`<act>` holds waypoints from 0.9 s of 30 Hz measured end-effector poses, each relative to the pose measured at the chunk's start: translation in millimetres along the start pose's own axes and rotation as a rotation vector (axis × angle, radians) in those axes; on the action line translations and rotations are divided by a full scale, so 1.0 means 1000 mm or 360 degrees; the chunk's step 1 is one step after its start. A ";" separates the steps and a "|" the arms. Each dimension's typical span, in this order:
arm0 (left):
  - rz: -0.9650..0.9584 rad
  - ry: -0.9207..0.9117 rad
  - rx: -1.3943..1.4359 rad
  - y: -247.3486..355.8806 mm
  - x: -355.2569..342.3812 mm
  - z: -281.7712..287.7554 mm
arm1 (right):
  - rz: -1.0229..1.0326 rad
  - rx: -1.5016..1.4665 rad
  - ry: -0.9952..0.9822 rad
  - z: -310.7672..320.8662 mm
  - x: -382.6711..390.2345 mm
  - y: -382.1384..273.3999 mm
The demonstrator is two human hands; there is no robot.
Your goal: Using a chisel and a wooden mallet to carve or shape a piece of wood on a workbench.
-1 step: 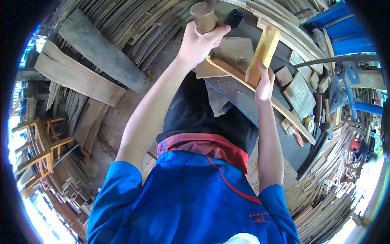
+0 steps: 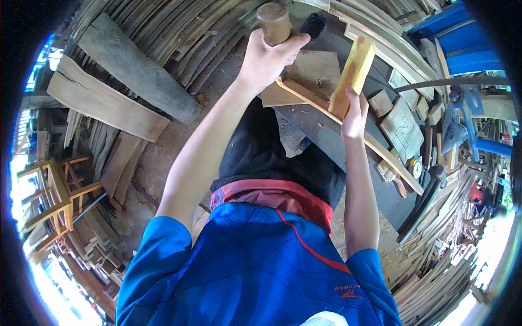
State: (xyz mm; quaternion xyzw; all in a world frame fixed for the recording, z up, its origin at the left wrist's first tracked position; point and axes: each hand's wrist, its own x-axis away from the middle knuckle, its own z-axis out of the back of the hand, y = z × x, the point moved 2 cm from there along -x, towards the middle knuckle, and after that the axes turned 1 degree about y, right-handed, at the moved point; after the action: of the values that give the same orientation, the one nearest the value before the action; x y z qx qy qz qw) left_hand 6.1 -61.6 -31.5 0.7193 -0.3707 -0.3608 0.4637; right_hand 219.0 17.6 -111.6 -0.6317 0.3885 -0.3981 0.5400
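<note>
My left hand (image 2: 269, 58) is closed at the top of the view, by a thick round wooden piece (image 2: 273, 24) that it grips. A black object (image 2: 312, 26) shows beside the thumb; I cannot tell whether it joins that piece. My right hand (image 2: 355, 115) is closed on the lower end of a yellowish wooden block (image 2: 353, 73), which is tilted up and away. Under the block runs a long thin wooden strip (image 2: 386, 156), slanting from near my left wrist down to the right. A flat wooden board (image 2: 312, 68) lies between the hands.
The dark bench top (image 2: 315, 130) bears small wood blocks (image 2: 380, 102), a board with a drawn outline (image 2: 401, 130), a tape roll (image 2: 415, 167) and a hammer (image 2: 437, 174). A toothed saw blade (image 2: 451, 81) juts in at right. Planks (image 2: 109, 100) and a wooden stool (image 2: 60, 198) stand left.
</note>
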 end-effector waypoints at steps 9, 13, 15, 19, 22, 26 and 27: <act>0.0240 0.0339 -0.0424 -0.017 -0.054 -0.028 | 0.0239 0.0236 0.0022 -0.004 0.008 -0.006; 0.0455 0.0459 -0.0199 -0.024 -0.078 -0.018 | 0.0187 0.0196 -0.0026 0.000 0.010 -0.004; 0.0580 0.0397 0.0058 -0.026 -0.082 -0.006 | 0.0184 0.0207 -0.0035 0.001 0.009 -0.006; 0.0604 0.0555 0.0174 -0.020 -0.076 0.013 | 0.0229 0.0220 -0.0029 -0.002 0.010 -0.007; 0.0563 0.0568 0.0101 -0.023 -0.074 0.010 | 0.0260 0.0215 -0.0052 -0.003 0.012 -0.005; 0.0532 0.0478 -0.0218 -0.033 -0.078 -0.003 | 0.0362 0.0197 -0.0054 -0.005 0.013 -0.005; 0.0516 0.0441 -0.0265 -0.038 -0.081 -0.006 | 0.0396 0.0213 -0.0031 -0.006 0.012 -0.006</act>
State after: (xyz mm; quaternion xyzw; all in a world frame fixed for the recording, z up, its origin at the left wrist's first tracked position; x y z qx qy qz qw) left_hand -18.2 22.4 -51.2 0.6523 -0.3830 -0.2086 0.6199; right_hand 218.8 4.9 -104.0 -0.5450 0.4311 -0.3468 0.6300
